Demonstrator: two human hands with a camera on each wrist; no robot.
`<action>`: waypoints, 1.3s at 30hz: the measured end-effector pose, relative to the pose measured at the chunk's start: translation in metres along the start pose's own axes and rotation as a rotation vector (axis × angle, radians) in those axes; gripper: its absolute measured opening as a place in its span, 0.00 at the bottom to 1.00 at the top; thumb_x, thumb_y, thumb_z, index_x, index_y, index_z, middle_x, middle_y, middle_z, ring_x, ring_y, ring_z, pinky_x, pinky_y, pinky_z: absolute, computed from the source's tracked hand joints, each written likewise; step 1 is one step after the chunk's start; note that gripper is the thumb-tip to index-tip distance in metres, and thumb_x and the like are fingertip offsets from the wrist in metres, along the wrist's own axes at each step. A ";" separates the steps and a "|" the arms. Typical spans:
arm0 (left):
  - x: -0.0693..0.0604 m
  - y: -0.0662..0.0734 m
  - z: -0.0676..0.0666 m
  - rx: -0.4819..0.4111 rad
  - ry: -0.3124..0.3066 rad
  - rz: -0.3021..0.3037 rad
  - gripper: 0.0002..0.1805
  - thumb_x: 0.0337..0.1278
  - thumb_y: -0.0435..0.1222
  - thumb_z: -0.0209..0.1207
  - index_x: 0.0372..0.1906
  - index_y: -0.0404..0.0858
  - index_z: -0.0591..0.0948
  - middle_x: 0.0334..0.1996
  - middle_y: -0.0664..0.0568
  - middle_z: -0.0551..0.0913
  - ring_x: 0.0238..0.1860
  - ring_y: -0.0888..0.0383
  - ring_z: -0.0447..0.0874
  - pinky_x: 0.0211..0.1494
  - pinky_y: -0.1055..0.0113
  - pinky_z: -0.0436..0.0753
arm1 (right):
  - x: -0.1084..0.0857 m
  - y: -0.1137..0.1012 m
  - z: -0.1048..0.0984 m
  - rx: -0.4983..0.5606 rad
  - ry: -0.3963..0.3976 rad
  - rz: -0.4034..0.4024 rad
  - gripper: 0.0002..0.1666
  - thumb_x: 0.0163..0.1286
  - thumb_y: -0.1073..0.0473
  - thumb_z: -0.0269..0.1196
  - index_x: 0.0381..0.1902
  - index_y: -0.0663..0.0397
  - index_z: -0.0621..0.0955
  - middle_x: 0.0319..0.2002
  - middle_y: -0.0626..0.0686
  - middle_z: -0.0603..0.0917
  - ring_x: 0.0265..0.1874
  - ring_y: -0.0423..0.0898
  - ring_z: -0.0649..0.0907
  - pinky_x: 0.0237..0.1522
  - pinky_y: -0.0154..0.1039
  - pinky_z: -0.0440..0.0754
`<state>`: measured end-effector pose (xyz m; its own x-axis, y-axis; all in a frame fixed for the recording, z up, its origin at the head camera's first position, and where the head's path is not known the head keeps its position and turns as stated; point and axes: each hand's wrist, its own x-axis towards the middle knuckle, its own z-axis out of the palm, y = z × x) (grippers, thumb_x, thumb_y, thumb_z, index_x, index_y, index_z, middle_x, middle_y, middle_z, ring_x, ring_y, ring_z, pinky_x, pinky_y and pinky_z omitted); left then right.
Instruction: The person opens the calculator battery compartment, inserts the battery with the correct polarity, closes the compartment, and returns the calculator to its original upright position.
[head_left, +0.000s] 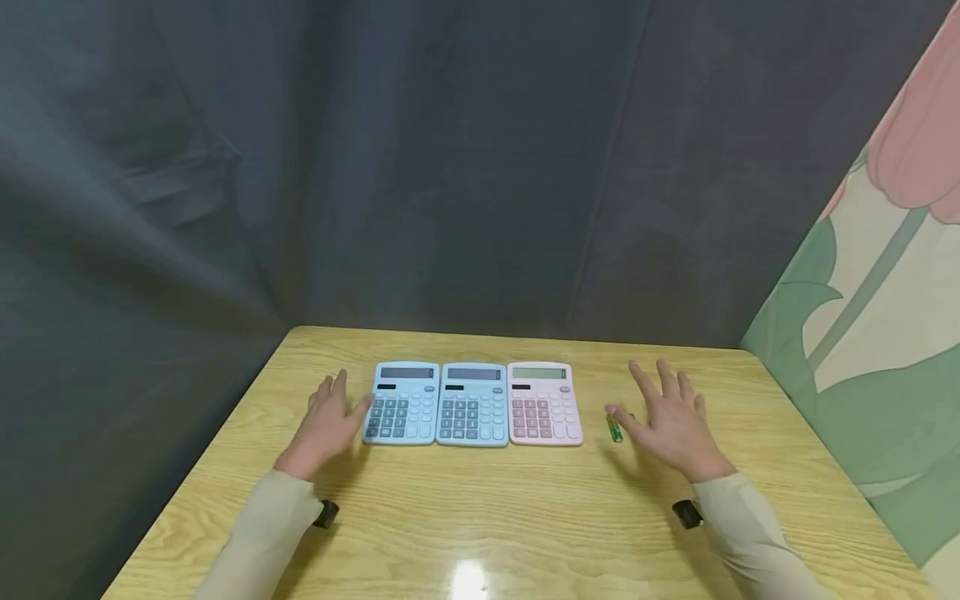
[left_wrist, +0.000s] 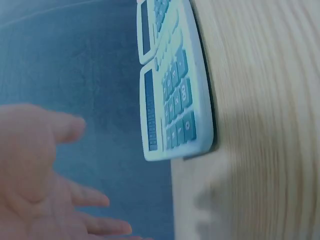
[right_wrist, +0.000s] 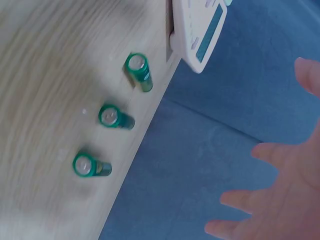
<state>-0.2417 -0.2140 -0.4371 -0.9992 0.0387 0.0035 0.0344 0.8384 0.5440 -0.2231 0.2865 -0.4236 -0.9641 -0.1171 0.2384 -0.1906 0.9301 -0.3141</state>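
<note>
Three calculators lie side by side on the table: a blue one [head_left: 401, 403] at the left, a second blue one [head_left: 472, 405] in the middle and a pink one [head_left: 544, 404] at the right. My left hand [head_left: 324, 423], fingers spread, hovers beside the left calculator, and the left wrist view shows a gap between them. Over to the right, my right hand [head_left: 675, 425] is spread above the table and holds nothing. Near its thumb lies a green battery [head_left: 615, 428]. Three green batteries show in the right wrist view, one [right_wrist: 110, 116] between the others; my hand mostly hides two in the head view.
The wooden table [head_left: 420, 525] has rounded far corners. A dark curtain [head_left: 465, 167] hangs right behind it and along the left side. At the right stands a panel with a tulip pattern [head_left: 885, 333]. Each wrist wears a small black device [head_left: 687, 514].
</note>
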 end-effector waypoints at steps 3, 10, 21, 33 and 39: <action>0.009 0.001 0.003 -0.060 0.017 -0.035 0.43 0.76 0.50 0.46 0.77 0.23 0.46 0.73 0.22 0.50 0.73 0.26 0.49 0.73 0.34 0.57 | 0.001 -0.006 0.002 0.013 0.005 -0.018 0.50 0.71 0.31 0.55 0.78 0.56 0.59 0.74 0.76 0.50 0.69 0.83 0.50 0.60 0.84 0.49; 0.040 0.000 0.014 -0.185 0.041 -0.061 0.34 0.77 0.42 0.45 0.74 0.22 0.54 0.65 0.24 0.67 0.67 0.32 0.66 0.69 0.40 0.69 | 0.003 -0.022 0.014 0.007 0.029 -0.052 0.45 0.73 0.33 0.54 0.73 0.61 0.67 0.72 0.76 0.58 0.69 0.80 0.55 0.61 0.81 0.56; 0.073 -0.004 0.024 -0.373 0.018 -0.170 0.28 0.79 0.41 0.41 0.74 0.31 0.61 0.68 0.29 0.67 0.66 0.36 0.69 0.66 0.43 0.73 | 0.004 -0.055 0.036 0.045 0.008 -0.106 0.38 0.74 0.37 0.54 0.68 0.62 0.74 0.69 0.74 0.65 0.69 0.76 0.62 0.64 0.75 0.61; 0.083 -0.010 0.038 -0.497 0.032 -0.184 0.23 0.78 0.38 0.45 0.67 0.28 0.69 0.59 0.33 0.73 0.55 0.44 0.74 0.57 0.51 0.77 | 0.002 -0.069 0.050 0.048 0.025 -0.151 0.35 0.73 0.40 0.58 0.65 0.60 0.77 0.65 0.72 0.71 0.63 0.72 0.71 0.56 0.72 0.73; 0.084 -0.017 0.037 -0.503 0.042 -0.201 0.23 0.78 0.38 0.47 0.66 0.26 0.69 0.58 0.33 0.74 0.55 0.44 0.75 0.57 0.53 0.78 | 0.002 -0.072 0.052 0.048 0.031 -0.148 0.34 0.74 0.40 0.57 0.64 0.60 0.77 0.64 0.72 0.73 0.63 0.71 0.73 0.56 0.71 0.74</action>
<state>-0.3255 -0.2049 -0.4767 -0.9854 -0.1258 -0.1144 -0.1603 0.4628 0.8719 -0.2212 0.2012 -0.4477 -0.9186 -0.2402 0.3137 -0.3398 0.8856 -0.3168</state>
